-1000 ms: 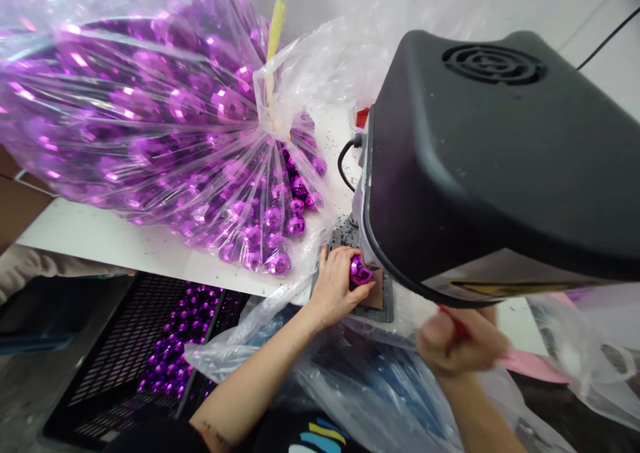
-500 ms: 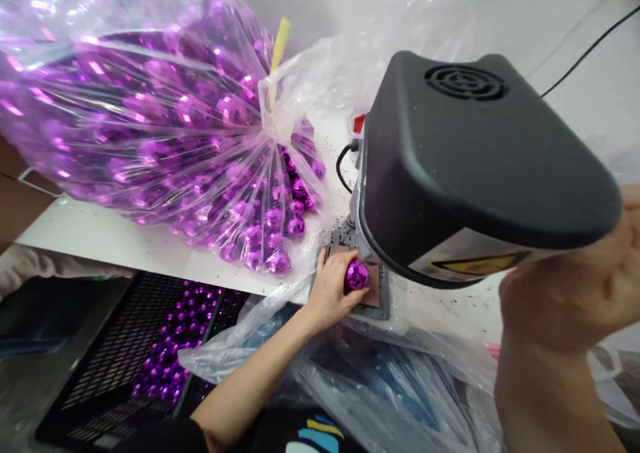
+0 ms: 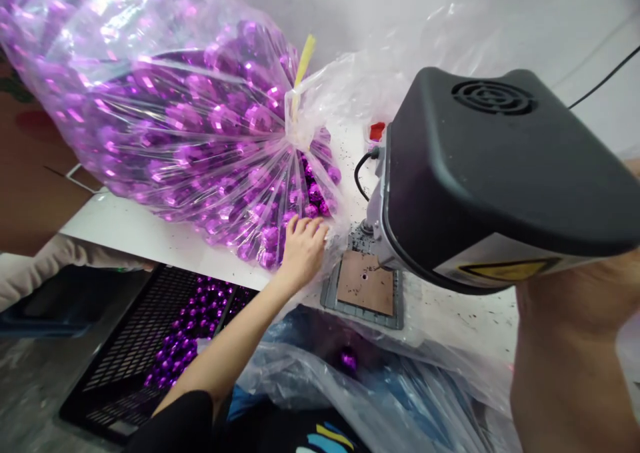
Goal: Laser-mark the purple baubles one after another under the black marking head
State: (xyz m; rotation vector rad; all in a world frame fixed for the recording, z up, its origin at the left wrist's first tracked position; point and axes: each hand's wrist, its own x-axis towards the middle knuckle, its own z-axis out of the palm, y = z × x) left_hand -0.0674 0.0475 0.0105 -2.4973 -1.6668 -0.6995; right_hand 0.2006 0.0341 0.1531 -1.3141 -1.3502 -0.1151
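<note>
My left hand (image 3: pixel 303 253) lies over the lower front of a clear plastic bag (image 3: pixel 150 73) filled with shiny purple mirror-faceted balls (image 3: pixel 270 236). Its fingers are stretched out and slightly bent, with no ball visible in them. Right of it, a brown plate (image 3: pixel 367 283) with a small dark hole rests on the grey base of a black-housed machine (image 3: pixel 500 166). One purple ball (image 3: pixel 349 358) shows, blurred, below the table edge by the clear sheeting. At the machine's right side is my right hand (image 3: pixel 585 300), its fingers hidden behind the housing.
A black crate (image 3: pixel 120 353) with purple balls stands below the table's left edge. Clear plastic sheeting (image 3: pixel 300 366) hangs along the front. Yellow tie (image 3: pixel 305 60) closes the bag's neck. A person's sleeve (image 3: pixel 65 260) shows at left. Dark crumbs dot the white table (image 3: pixel 150 233).
My left hand has let go of the ball above the plate and moved left to the bag. One ball now shows below the table edge. The view has shifted slightly.
</note>
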